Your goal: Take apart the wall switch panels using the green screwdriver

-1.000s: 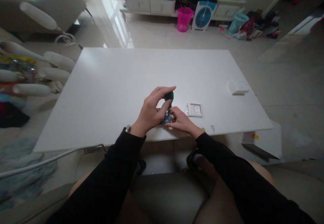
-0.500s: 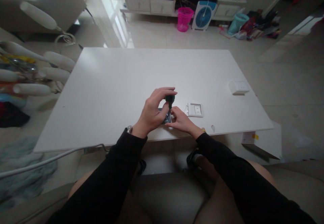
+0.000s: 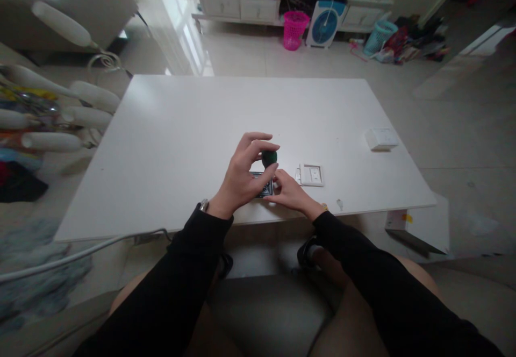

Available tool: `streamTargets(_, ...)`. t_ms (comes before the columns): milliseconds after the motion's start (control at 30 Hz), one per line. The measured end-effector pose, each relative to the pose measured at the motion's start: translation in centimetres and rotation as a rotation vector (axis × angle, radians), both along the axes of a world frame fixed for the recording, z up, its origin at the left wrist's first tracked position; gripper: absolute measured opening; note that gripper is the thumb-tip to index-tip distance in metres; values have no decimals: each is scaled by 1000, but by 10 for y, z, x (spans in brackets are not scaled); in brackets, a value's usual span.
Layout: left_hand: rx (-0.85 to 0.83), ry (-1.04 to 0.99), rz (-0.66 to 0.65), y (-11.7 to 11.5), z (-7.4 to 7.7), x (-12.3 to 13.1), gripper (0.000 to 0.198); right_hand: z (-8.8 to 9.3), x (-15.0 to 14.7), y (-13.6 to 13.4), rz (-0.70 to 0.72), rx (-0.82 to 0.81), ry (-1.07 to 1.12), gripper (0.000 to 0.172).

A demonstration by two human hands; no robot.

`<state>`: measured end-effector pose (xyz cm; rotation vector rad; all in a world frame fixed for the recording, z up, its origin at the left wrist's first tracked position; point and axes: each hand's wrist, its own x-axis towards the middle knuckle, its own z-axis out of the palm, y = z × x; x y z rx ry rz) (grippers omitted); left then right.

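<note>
My left hand [image 3: 245, 171] is curled around the green handle of a screwdriver [image 3: 269, 158], thumb on the near side and index finger on the far side. The other fingers are lifted. The screwdriver stands upright, its shaft hidden by the thumb. Below it lies a small dark piece with a metallic rim [image 3: 265, 189], partly covered by my left hand; its kind is unclear. My right hand [image 3: 288, 190] grips this piece's right edge, fingers bent. Just right of that hand, a white wall-socket plate [image 3: 318, 176] lies flat, with a small white piece [image 3: 298, 176] at its left edge.
The white table [image 3: 193, 126] carries a white socket box [image 3: 381, 139] at the right and a small clear bit [image 3: 339, 204] near the front edge. A grey cable [image 3: 100, 245] runs along the front left. White lamp-like arms [image 3: 52, 142] stand at the left.
My left hand's fingers have spread and shifted slightly around the screwdriver handle, which shows more from the top now. My right hand stays in place on the dark piece.
</note>
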<state>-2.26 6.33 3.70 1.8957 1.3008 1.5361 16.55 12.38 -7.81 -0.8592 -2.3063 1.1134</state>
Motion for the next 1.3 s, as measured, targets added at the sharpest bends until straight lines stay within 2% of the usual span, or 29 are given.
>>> streamTargets(133,12,-26,38,2,-1,1,32,-1,-1,-3,-27,-54,5,67)
streamTargets(267,7,-8,13,2,1,0,33,-1,0,-4,-59,-41,-3,66)
streamTargets(400,-22,-38,-39,-1,3,0,34,-1,0,-3,-37,-26,-1,65)
streamTargets(533,-10,-48,-22,1,-2,2,27,-1,0,-2,-15,-28,-2,67)
streamTargets(733,-2,-90,-94,2,-7,2,39,0,0,-2,-7,-44,4,65)
streamTargets(867,2,-31,-5,1,-4,1,25,0,-1,-2,-9,-38,-10,67)
streamTargets(967,1,-6,80,1,-5,2,23,-1,-1,-2,-13,-42,-7,70)
streamTargets(1200,-3,-37,-6,2,-6,4,44,-1,-2,-2,-20,-11,-19,64)
streamTargets(1300,27,17,37,2,-3,2,37,0,-2,-2,-14,-10,-12,65)
